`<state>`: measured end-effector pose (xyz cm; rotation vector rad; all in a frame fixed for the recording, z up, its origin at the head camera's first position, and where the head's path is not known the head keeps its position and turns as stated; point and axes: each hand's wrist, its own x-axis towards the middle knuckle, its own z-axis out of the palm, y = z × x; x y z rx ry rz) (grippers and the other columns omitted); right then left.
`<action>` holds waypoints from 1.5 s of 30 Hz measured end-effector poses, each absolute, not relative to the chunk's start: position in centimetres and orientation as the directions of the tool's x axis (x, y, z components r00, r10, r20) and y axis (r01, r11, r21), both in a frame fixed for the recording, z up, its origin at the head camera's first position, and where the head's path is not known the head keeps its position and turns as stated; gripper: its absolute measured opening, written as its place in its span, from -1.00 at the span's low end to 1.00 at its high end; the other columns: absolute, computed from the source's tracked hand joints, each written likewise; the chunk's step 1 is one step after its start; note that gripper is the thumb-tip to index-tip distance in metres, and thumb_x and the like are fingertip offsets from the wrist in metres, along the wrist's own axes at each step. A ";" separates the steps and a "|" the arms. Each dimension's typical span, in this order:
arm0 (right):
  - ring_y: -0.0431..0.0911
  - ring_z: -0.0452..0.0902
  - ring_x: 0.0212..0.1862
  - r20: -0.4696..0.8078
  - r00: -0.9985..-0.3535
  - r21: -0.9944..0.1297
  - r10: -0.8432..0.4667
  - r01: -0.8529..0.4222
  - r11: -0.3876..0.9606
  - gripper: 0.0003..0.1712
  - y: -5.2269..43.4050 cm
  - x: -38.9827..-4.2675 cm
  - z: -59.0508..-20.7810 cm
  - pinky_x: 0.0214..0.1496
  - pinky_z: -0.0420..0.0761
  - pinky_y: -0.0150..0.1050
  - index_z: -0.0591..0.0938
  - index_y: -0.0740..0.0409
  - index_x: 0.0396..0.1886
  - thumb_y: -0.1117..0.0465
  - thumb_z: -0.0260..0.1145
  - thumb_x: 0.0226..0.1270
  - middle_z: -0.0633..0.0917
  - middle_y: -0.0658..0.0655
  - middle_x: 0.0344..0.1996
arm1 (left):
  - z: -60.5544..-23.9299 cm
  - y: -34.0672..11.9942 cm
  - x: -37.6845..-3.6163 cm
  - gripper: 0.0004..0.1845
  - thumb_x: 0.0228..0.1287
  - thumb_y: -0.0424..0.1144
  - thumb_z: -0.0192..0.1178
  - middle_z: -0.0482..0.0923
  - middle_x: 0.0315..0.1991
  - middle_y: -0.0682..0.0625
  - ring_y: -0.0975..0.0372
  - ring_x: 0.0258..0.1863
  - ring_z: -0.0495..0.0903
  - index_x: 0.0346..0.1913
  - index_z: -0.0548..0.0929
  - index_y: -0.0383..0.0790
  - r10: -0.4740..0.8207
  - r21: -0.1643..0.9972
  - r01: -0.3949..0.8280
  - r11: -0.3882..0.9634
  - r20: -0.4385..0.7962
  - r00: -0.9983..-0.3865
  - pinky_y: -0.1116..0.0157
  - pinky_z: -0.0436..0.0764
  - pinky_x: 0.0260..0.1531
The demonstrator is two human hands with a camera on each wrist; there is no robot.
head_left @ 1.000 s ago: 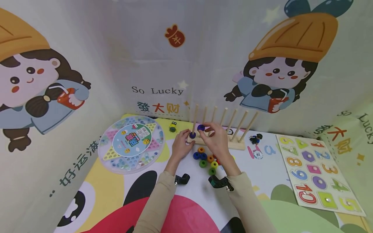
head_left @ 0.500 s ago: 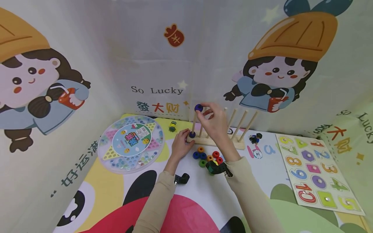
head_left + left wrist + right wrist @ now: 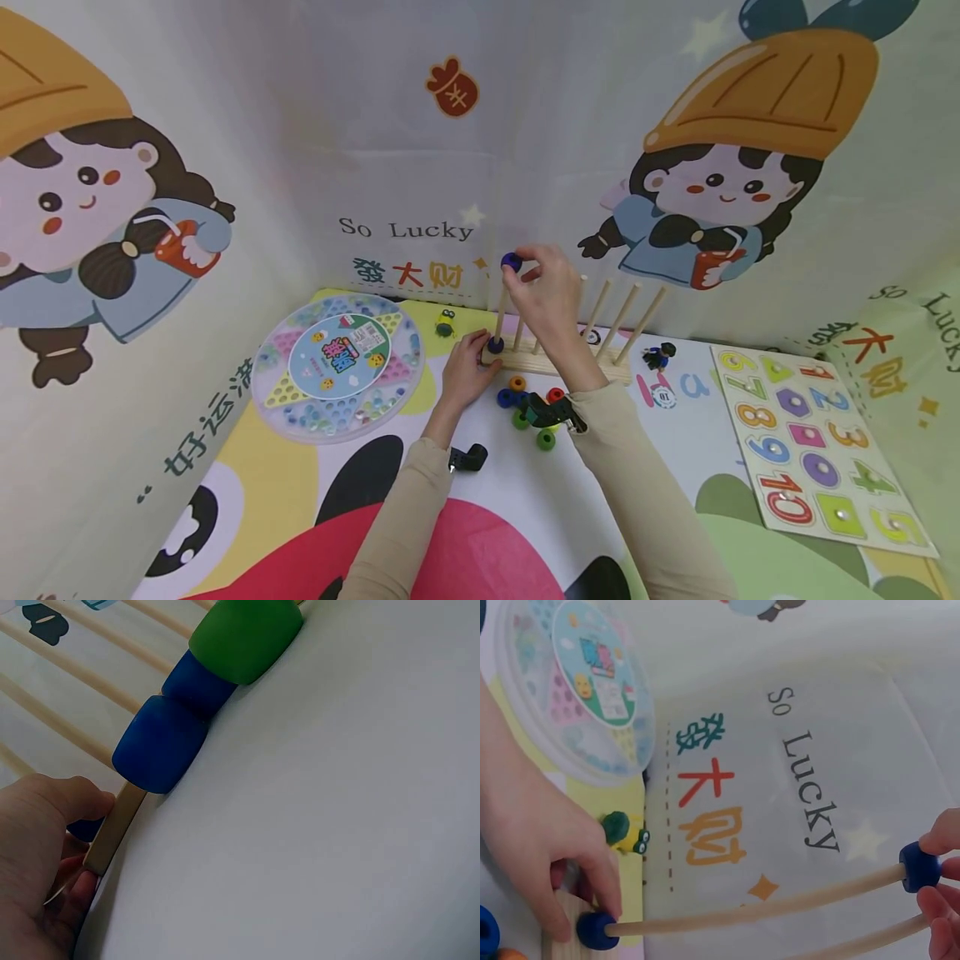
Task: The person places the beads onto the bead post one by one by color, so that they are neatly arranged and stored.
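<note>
**One blue ring seated, a second at the top of the first peg**

Nearest the person, loose rings in blue, orange, red and green lay on the mat in front of the wooden peg rack, so most of the stacking looked undone. The left hand gripped the rack's left end, fingers curled round the base beside the one blue ring already sitting at the foot of the first peg. Higher up, the right hand pinched a second blue ring at that peg's tip, seemingly just threaded on and not let go. The other pegs stood bare.
</note>
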<state>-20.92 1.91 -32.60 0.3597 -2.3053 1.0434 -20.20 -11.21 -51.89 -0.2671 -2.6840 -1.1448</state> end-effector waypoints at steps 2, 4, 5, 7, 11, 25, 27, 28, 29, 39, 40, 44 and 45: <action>0.01 0.68 -0.38 0.592 -0.806 -0.588 -0.016 -0.446 0.675 -0.73 2.0 -21.0 -32.6 -0.41 0.57 -0.12 0.74 0.26 -0.15 0.20 0.44 0.20 0.71 0.21 -0.18 | -51.8 -11.2 -20.2 -0.40 0.26 -0.12 0.32 0.43 0.30 -0.18 0.00 0.18 0.46 0.29 0.51 -0.35 0.085 0.688 0.246 0.682 0.260 -0.962 0.09 0.52 0.05; 0.01 0.69 -0.37 0.583 -0.812 -0.584 -0.025 -0.440 0.682 -0.73 2.1 -21.0 -32.7 -0.38 0.58 -0.12 0.74 0.27 -0.14 0.20 0.44 0.21 0.72 0.21 -0.19 | -51.8 -11.1 -20.2 -0.40 0.26 -0.12 0.31 0.43 0.30 -0.18 0.00 0.17 0.46 0.29 0.51 -0.35 0.086 0.690 0.247 0.680 0.259 -0.962 0.10 0.52 0.04; 0.01 0.69 -0.36 0.583 -0.812 -0.583 -0.030 -0.443 0.681 -0.72 2.2 -21.0 -32.7 -0.37 0.60 -0.12 0.73 0.27 -0.14 0.20 0.43 0.21 0.72 0.21 -0.20 | -51.8 -11.1 -20.2 -0.40 0.26 -0.12 0.31 0.43 0.30 -0.18 0.00 0.17 0.46 0.29 0.51 -0.35 0.088 0.692 0.247 0.679 0.258 -0.962 0.10 0.52 0.03; 0.02 0.69 -0.36 0.584 -0.811 -0.588 -0.039 -0.456 0.668 -0.72 2.4 -20.8 -32.7 -0.36 0.61 -0.10 0.73 0.28 -0.13 0.20 0.42 0.23 0.71 0.23 -0.20 | -51.8 -11.0 -20.2 -0.40 0.26 -0.12 0.31 0.43 0.30 -0.18 0.00 0.17 0.46 0.29 0.51 -0.35 0.089 0.693 0.248 0.677 0.258 -0.962 0.10 0.52 0.03; 0.04 0.68 -0.35 0.608 -0.792 -0.601 -0.059 -0.507 0.618 -0.75 3.3 -20.4 -33.1 -0.32 0.63 -0.07 0.71 0.29 -0.14 0.25 0.40 0.23 0.70 0.22 -0.20 | -51.8 -10.9 -20.3 -0.39 0.25 -0.11 0.31 0.42 0.31 -0.16 0.01 0.19 0.45 0.30 0.50 -0.34 0.085 0.691 0.241 0.682 0.252 -0.964 0.09 0.51 0.04; 0.03 0.65 -0.34 0.625 -0.775 -0.574 -0.093 -0.537 0.619 -0.83 8.3 -17.2 -36.0 -0.36 0.63 -0.09 0.69 0.30 -0.18 0.33 0.39 0.24 0.71 0.21 -0.28 | -51.8 -11.1 -20.5 -0.38 0.25 -0.12 0.33 0.42 0.31 -0.13 0.02 0.11 0.48 0.31 0.50 -0.34 0.072 0.690 0.230 0.687 0.251 -0.965 0.10 0.55 -0.08; 0.03 0.66 -0.34 0.598 -0.798 -0.587 -0.076 -0.501 0.636 -0.82 9.2 -16.9 -37.1 -0.36 0.62 -0.09 0.69 0.31 -0.19 0.33 0.40 0.22 0.71 0.21 -0.29 | -51.8 -11.1 -20.4 -0.39 0.24 -0.13 0.33 0.43 0.30 -0.14 0.02 0.11 0.49 0.30 0.51 -0.35 0.071 0.693 0.237 0.681 0.260 -0.963 0.10 0.55 -0.08; 0.04 0.66 -0.34 0.581 -0.811 -0.596 -0.067 -0.480 0.643 -0.82 9.7 -16.8 -37.5 -0.36 0.63 -0.07 0.70 0.31 -0.19 0.33 0.41 0.22 0.71 0.21 -0.29 | -51.8 -11.1 -20.4 -0.39 0.23 -0.14 0.33 0.44 0.30 -0.15 0.01 0.11 0.49 0.29 0.52 -0.36 0.071 0.695 0.241 0.677 0.264 -0.962 0.09 0.55 -0.07; 0.05 0.66 -0.34 0.566 -0.822 -0.603 -0.061 -0.462 0.651 -0.81 10.1 -16.6 -38.0 -0.36 0.63 -0.06 0.70 0.31 -0.19 0.33 0.41 0.22 0.72 0.22 -0.29 | -51.7 -11.1 -20.3 -0.40 0.23 -0.14 0.34 0.44 0.29 -0.16 0.01 0.11 0.49 0.29 0.52 -0.36 0.071 0.698 0.244 0.673 0.268 -0.961 0.09 0.55 -0.07; 0.14 0.66 -0.21 0.300 -0.950 -0.633 -0.086 -0.265 0.727 -0.72 13.7 -15.0 -42.0 -0.23 0.67 0.03 0.69 0.34 -0.09 0.29 0.39 0.24 0.71 0.29 -0.19 | -52.0 -10.9 -20.3 -0.38 0.23 -0.14 0.34 0.43 0.30 -0.17 -0.02 0.20 0.45 0.30 0.51 -0.36 0.071 0.700 0.240 0.673 0.261 -0.963 0.06 0.53 0.03; 0.14 0.66 -0.19 0.275 -0.957 -0.635 -0.091 -0.252 0.730 -0.70 14.1 -14.9 -42.4 -0.21 0.66 0.03 0.68 0.35 -0.07 0.28 0.39 0.23 0.71 0.30 -0.18 | -52.0 -10.9 -20.3 -0.39 0.23 -0.14 0.34 0.43 0.30 -0.17 -0.02 0.20 0.45 0.30 0.51 -0.36 0.072 0.698 0.241 0.674 0.263 -0.962 0.06 0.53 0.03; 0.16 0.63 -0.11 0.143 -0.979 -0.626 -0.146 -0.204 0.753 -0.59 15.7 -14.4 -43.8 -0.10 0.62 0.08 0.64 0.36 0.03 0.25 0.42 0.22 0.69 0.30 -0.10 | -52.1 -10.9 -20.4 -0.38 0.24 -0.14 0.34 0.43 0.30 -0.17 -0.02 0.19 0.45 0.31 0.50 -0.35 0.066 0.698 0.233 0.678 0.257 -0.964 0.06 0.52 0.02; 0.16 0.63 -0.09 0.111 -0.980 -0.619 -0.162 -0.196 0.760 -0.56 16.1 -14.2 -44.2 -0.07 0.61 0.09 0.63 0.36 0.05 0.23 0.43 0.21 0.69 0.31 -0.09 | -52.2 -10.9 -20.4 -0.38 0.24 -0.14 0.34 0.43 0.30 -0.17 -0.01 0.18 0.45 0.31 0.50 -0.34 0.065 0.697 0.230 0.679 0.255 -0.965 0.06 0.52 0.01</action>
